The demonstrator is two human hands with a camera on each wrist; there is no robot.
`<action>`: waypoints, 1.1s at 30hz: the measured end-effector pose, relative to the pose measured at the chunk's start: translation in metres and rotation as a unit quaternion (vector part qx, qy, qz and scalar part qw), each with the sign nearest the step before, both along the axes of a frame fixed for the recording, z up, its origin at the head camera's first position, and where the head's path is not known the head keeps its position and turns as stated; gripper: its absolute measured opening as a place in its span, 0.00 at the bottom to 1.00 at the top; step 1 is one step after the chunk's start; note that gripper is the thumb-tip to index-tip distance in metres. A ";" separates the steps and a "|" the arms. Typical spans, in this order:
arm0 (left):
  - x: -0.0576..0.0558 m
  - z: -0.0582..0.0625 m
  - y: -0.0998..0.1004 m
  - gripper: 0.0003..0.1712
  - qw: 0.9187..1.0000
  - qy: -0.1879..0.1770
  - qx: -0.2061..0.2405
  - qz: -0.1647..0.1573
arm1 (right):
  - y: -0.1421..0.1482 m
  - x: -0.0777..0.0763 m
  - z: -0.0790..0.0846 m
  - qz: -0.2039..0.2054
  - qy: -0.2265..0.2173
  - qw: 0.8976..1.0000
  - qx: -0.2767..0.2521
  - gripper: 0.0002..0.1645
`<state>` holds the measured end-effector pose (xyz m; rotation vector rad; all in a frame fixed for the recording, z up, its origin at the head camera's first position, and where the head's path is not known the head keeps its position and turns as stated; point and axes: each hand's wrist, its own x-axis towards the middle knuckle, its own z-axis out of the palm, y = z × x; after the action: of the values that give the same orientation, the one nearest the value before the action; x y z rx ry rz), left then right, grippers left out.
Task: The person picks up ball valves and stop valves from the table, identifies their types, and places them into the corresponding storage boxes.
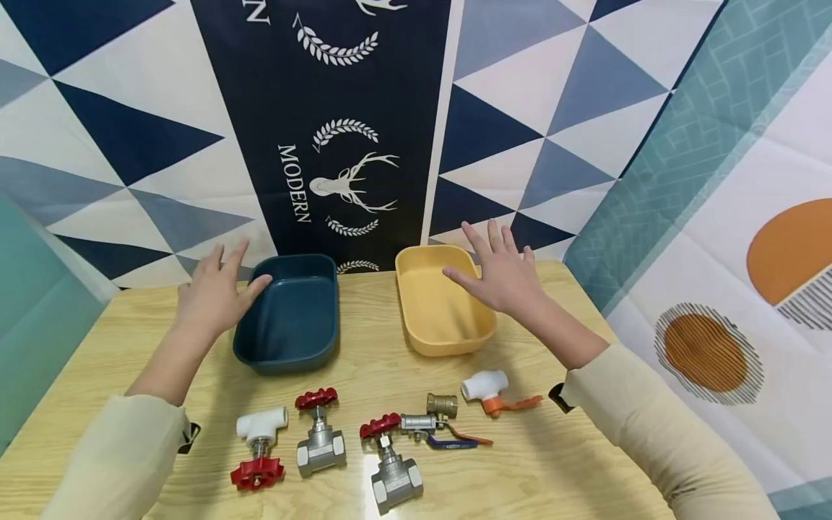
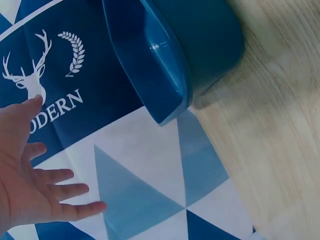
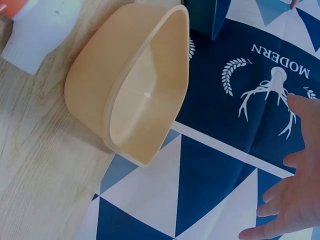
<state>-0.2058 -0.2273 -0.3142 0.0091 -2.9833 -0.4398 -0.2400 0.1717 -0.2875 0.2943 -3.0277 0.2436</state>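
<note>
My left hand [image 1: 211, 295], fingers spread and holding nothing, hovers by the left side of a dark blue bin [image 1: 286, 361]; its thumb overlaps the rim in the head view. The left wrist view shows straight fingers apart from the bin [image 2: 210, 45]. Over the right side of a yellow bin [image 1: 448, 348] is my right hand [image 1: 503, 278], also spread, with nothing in it. In the right wrist view that hand [image 3: 295, 195] stands well apart from the yellow bin [image 3: 100, 75]. Both bins look bare inside.
Nearer me lie a white valve with red handwheel [image 1: 260, 448], two metal gate valves [image 1: 321, 449] [image 1: 396, 482], a blue-lever ball valve [image 1: 419, 424], a brass valve [image 1: 442, 404] and a white orange-lever valve [image 1: 486, 386]. Patterned cloth [image 1: 351, 94] hangs behind the table.
</note>
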 end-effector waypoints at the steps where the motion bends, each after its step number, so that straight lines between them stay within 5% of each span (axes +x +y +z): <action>1: 0.000 0.000 -0.002 0.46 1.000 0.004 0.001 0.001 | 0.000 0.000 0.001 0.002 0.004 1.000 -0.002 0.51; 18: 0.004 -0.016 -0.025 0.46 0.992 0.005 0.122 -0.001 | 0.013 0.009 -0.003 0.045 0.072 0.996 -0.024 0.45; 33: 0.005 -0.041 -0.031 0.44 0.980 -0.043 0.195 -0.013 | 0.032 0.022 -0.021 0.054 0.052 0.995 -0.059 0.41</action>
<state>-0.2005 -0.2581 -0.3553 0.0274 -2.9272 -1.0425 -0.2183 0.2033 -0.3087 0.4460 -2.8846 0.4007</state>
